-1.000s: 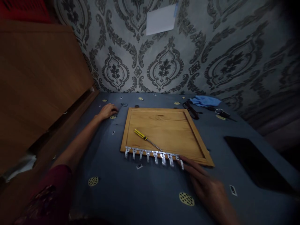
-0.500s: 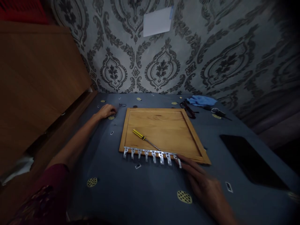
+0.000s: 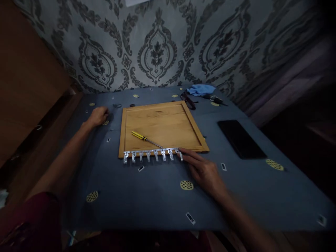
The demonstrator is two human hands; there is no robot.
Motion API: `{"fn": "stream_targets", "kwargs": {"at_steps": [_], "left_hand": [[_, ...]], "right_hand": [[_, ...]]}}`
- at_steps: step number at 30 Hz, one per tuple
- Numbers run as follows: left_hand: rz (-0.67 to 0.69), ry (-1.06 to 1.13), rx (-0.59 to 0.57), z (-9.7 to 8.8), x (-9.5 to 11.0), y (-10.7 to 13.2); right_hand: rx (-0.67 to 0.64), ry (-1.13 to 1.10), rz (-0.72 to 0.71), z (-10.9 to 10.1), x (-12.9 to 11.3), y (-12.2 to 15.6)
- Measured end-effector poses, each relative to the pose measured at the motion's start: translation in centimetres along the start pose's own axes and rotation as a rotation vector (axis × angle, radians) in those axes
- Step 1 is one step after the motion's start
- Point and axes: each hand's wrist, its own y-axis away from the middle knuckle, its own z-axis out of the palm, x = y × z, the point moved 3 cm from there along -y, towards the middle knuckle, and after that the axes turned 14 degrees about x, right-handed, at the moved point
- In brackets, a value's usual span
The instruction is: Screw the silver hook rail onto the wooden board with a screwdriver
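Note:
On the tabletop lies a framed wooden board (image 3: 162, 122), with a metal hook rail (image 3: 149, 152) along its near edge, the hooks hanging over the side. My right hand (image 3: 206, 171) has its fingertips closed on the rail's right end, holding it against the frame. A screwdriver (image 3: 143, 137) with a yellow and black handle rests on the board, its tip close to the rail. Left of the board, my left hand (image 3: 98, 115) is down on the cloth, fingers curled together. Whatever may be in those fingers is too small or hidden to make out.
A dark grey patterned cloth (image 3: 157, 206) covers the table. Glasses (image 3: 189, 102), a blue cloth (image 3: 201, 89) and keys (image 3: 217, 100) lie at the back right. A black flat device (image 3: 240, 139) sits on the right. Behind the table rises a patterned wall (image 3: 157, 52); wooden furniture (image 3: 28, 80) stands left.
The view has tipped down and turned right, so everything appears shifted left and up. My left fingers look more tightly curled. My right hand stays at the rail's end.

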Motion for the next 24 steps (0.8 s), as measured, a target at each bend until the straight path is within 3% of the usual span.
{"fn": "stream_targets", "kwargs": {"at_steps": [5, 11, 17, 24], "left_hand": [[-0.093, 0.069, 0.124, -2.2, 1.1, 2.1], [-0.213, 0.199, 0.187, -2.8, 2.1, 4.6], [-0.195, 0.209, 0.114, -3.3, 3.7, 6.3], [-0.005, -0.059, -0.065, -5.8, 7.0, 8.9]], "right_hand": [[0.014, 0.014, -0.020, 0.0, 0.0, 0.0], [-0.007, 0.030, 0.005, 0.1, -0.1, 0.0], [-0.011, 0.028, 0.003, 0.0, 0.0, 0.0], [0.031, -0.013, -0.019, 0.1, 0.1, 0.2]]}}
